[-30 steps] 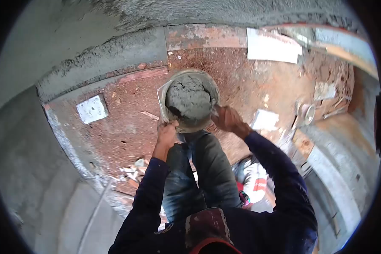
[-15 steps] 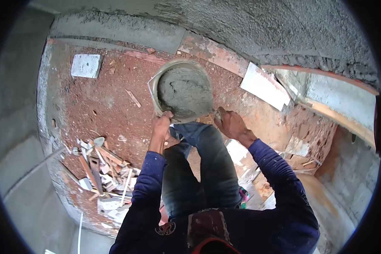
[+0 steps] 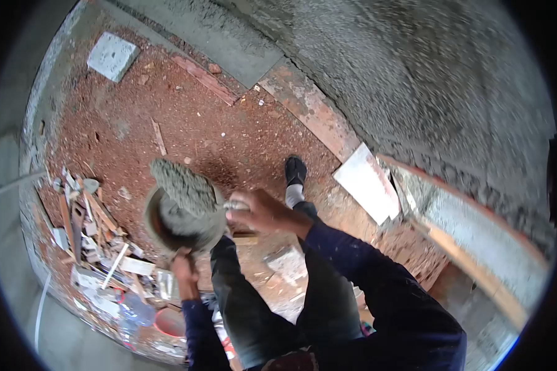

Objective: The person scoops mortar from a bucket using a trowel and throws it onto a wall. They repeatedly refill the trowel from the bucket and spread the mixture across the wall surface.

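Observation:
A round bucket [image 3: 151, 216] with grey mortar inside is held at its near rim by my left hand [image 3: 184, 272], whose fingers wrap over the edge. My right hand [image 3: 254, 210] grips the handle of a trowel. A thick heap of wet mortar [image 3: 182, 185] covers the trowel's blade and hides it, above the bucket's opening. My legs stand apart, and one dark shoe [image 3: 296, 170] shows on the reddish ground.
Wood scraps and rubble [image 3: 99, 229] lie at the left, near a clear plastic bottle [image 3: 136, 309] and a reddish container [image 3: 170, 322]. A pale block [image 3: 112, 57] sits upper left, a white board [image 3: 370, 185] right of centre. A rough plastered wall [image 3: 427, 80] rises at upper right.
The bucket and both hands have moved left and down in view. My right hand has raised a trowel loaded with mortar. The view has turned, and my feet are farther apart.

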Motion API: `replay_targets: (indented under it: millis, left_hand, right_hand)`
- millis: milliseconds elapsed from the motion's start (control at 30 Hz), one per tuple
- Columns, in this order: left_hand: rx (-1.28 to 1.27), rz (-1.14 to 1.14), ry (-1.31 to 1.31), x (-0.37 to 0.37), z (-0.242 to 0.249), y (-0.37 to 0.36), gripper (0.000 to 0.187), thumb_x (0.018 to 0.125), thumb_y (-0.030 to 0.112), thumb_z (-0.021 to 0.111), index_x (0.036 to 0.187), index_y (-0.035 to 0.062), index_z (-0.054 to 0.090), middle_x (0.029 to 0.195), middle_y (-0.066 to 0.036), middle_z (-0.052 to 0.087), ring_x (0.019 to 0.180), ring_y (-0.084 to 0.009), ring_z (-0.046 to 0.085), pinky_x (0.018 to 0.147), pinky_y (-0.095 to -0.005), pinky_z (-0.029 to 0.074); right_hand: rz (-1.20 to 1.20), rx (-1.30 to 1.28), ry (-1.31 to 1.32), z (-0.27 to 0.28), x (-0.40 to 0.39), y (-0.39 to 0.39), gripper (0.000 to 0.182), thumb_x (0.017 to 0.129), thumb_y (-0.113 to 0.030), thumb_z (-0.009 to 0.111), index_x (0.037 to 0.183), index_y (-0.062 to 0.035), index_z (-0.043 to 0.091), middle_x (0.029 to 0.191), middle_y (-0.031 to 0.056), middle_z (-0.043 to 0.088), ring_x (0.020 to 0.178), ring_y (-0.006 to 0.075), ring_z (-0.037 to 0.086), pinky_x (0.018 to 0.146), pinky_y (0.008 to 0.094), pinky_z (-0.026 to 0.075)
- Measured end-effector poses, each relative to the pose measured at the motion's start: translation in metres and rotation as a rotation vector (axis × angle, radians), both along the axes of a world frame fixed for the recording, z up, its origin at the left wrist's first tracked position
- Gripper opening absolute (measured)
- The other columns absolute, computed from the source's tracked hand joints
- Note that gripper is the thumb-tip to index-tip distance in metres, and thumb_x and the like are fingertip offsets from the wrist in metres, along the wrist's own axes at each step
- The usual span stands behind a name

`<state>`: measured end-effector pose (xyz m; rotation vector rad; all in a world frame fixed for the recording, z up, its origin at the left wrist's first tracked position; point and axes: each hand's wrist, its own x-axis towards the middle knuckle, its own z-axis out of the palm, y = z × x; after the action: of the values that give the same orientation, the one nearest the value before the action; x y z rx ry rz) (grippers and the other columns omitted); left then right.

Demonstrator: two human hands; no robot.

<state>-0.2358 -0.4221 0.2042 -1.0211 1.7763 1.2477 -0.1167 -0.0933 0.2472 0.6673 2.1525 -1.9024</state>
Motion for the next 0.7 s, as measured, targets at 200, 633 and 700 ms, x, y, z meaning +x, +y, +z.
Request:
replay_targets:
  millis: [200, 633, 700]
  left_hand:
    - [-0.251, 0.173, 0.143, 0.085, 0.023, -0.010, 0.014, 0.074, 0.006, 0.062, 0.088, 0.0037, 0.062, 0.079, -0.001, 0.058, 0.066, -0.0148, 0.053, 0.060, -0.0305, 0.045]
    - [0.039, 0.127, -0.032, 0.199, 0.042, 0.102, 0.010, 0.074, 0.002, 0.061, 0.083, 0.0008, 0.065, 0.078, -0.005, 0.060, 0.071, -0.0155, 0.055, 0.064, -0.0322, 0.046]
    - [0.032, -0.108, -0.181, 0.179, 0.068, 0.135, 0.017, 0.076, 0.007, 0.063, 0.089, -0.0041, 0.061, 0.083, -0.004, 0.057, 0.069, -0.0138, 0.054, 0.055, -0.0316, 0.043]
  right_hand:
    - [0.019, -0.010, -0.515, -0.110, 0.015, 0.270, 0.030, 0.089, -0.032, 0.065, 0.100, -0.0043, 0.071, 0.095, 0.0066, 0.067, 0.077, 0.0157, 0.065, 0.069, 0.0273, 0.055]
    - [0.761, 0.832, -0.451, 0.162, 0.081, 0.173, 0.026, 0.092, -0.024, 0.055, 0.106, -0.0039, 0.064, 0.084, 0.0180, 0.069, 0.080, 0.0333, 0.070, 0.069, 0.0437, 0.053]
    - [1.021, 1.070, -0.522, 0.134, 0.095, 0.133, 0.024, 0.090, -0.016, 0.052, 0.106, -0.0034, 0.065, 0.088, 0.0174, 0.070, 0.080, 0.0317, 0.070, 0.069, 0.0439, 0.054]
